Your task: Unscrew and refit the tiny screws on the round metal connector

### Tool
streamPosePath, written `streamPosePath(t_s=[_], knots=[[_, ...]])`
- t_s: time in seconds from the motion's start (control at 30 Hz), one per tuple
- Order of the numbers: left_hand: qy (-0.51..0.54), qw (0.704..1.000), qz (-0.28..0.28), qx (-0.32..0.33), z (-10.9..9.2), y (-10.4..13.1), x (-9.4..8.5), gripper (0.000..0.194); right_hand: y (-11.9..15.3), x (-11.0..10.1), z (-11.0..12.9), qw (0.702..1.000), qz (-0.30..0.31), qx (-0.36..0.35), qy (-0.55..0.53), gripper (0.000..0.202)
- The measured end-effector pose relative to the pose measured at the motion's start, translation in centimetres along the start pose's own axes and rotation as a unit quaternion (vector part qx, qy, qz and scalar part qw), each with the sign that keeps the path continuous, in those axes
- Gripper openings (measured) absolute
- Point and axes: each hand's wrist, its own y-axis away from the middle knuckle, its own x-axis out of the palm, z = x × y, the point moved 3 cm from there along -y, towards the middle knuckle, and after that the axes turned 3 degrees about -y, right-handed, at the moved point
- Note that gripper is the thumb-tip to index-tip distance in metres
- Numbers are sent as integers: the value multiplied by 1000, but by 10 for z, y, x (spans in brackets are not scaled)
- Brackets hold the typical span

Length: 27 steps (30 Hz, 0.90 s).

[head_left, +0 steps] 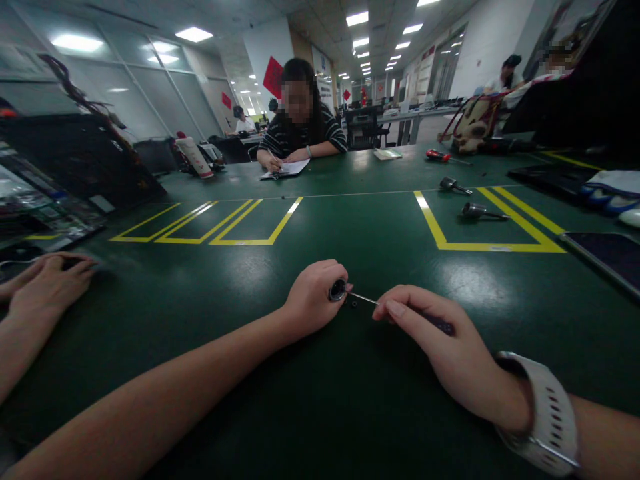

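Head view: left hand (pixel 315 300) clenched round a dark cup part (pixel 337 290), open round end showing. Inside of cup too dark to read. Right hand (pixel 427 327) grips a driver (pixel 364 298), dark handle mostly in the palm, thin shaft pointing left at the cup. Tip meets the rim area; can't tell if it's inside or just beside. Cup is held low over the green table (pixel 280 413), near side, between the hands; can't tell if it touches the top. Small dark ring (pixel 354 304) lies on the table just beside the cup, under the shaft.

Right tape bay (pixel 500 247) has one metal part (pixel 479 211) lying within its outline. Second metal part (pixel 454 185) lies at the bay's far side. Red driver (pixel 440 156) further back.

White bottle (pixel 195 157) at far left, contents hidden. Bag (pixel 475 123) at far right, contents not readable.

Co-worker's hands (pixel 50 287) at left edge, on a dark item too blurred to name. Person opposite (pixel 300 133) has pen to paper (pixel 293 169).
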Motion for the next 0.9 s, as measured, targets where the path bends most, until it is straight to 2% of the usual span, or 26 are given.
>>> streamPosePath(t_s=[0.13, 0.33, 0.4, 0.47, 0.6, 0.77, 0.9], knots=[[-5, 1000, -12, 3, 0, 0, 1, 14, -1, 6, 3, 998, 32, -49, 30, 16], [-48, 999, 7, 20, -5, 1, 0, 14, -2, 11, 3, 991, 30, -99, 79, 11], [-62, 997, 19, 32, -6, 1, -1, 13, -2, 10, 1, 994, 40, -77, 65, 12], [-59, 997, 21, 43, -7, 1, -2, 13, -3, 7, -2, 998, 56, -26, 27, 15], [-10, 999, 1, 44, -5, 1, -3, 15, -6, 3, -10, 994, 61, 50, -78, 22], [56, 997, -41, 36, -2, 0, -4, 17, -9, 4, -15, 981, 46, 69, -174, 21], [50, 997, -49, 33, -2, 0, -4, 18, -7, 5, -10, 988, 51, 51, -137, 21]])
